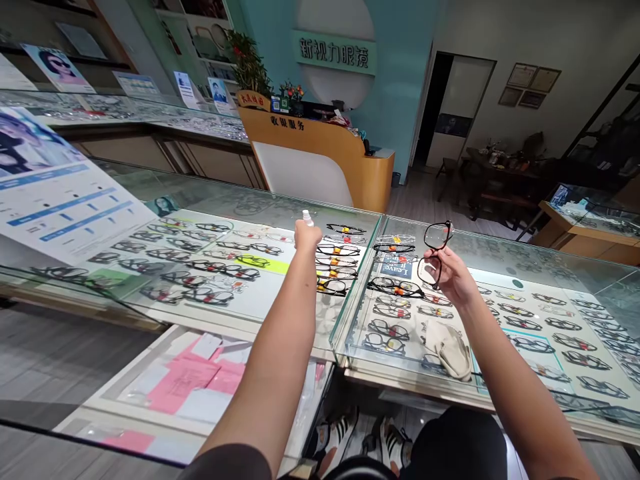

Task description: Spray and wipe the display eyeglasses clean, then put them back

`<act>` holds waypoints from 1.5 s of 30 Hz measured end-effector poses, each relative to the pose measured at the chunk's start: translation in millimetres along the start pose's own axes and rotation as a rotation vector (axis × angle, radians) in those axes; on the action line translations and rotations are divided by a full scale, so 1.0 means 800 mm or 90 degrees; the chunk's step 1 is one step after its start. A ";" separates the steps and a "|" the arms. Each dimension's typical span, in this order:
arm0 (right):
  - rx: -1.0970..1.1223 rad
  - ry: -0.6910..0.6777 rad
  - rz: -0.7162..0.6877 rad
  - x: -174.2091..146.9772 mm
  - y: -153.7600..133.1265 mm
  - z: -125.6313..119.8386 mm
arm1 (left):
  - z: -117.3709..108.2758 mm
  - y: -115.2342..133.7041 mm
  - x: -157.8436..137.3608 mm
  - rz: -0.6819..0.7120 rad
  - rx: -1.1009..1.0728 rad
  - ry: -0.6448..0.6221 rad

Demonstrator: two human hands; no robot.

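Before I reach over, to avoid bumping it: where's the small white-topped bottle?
Near the head view's centre, the white-topped bottle is in the left hand, left of the held black-rimmed glasses.

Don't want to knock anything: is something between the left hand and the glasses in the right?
Nothing visible. Between the left hand, gripping a small bottle, and the glasses in the right hand, only open air shows; the display frames lie lower, inside the glass counter.
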State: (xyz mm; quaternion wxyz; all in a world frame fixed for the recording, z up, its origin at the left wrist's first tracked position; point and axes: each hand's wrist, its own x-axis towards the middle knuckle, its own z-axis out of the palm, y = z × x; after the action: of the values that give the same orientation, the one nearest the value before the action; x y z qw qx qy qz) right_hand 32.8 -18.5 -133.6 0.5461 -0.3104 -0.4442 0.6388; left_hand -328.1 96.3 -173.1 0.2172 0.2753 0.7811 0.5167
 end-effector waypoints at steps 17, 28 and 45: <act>-0.013 0.016 -0.035 -0.001 -0.012 -0.002 | -0.020 0.038 -0.044 0.067 -0.020 0.163; 0.005 0.075 -0.093 0.003 -0.027 -0.018 | 0.006 0.059 -0.231 0.706 -0.119 -0.270; -0.014 0.074 -0.101 0.001 -0.031 -0.013 | 0.020 0.008 -0.321 0.874 0.182 -1.015</act>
State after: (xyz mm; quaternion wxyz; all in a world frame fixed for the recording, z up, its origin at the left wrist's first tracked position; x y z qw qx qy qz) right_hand 52.0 -15.4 -115.2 0.6161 -0.3168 -0.4419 0.5699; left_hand -123.4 -58.7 -158.7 0.2938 0.9396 0.1434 0.1018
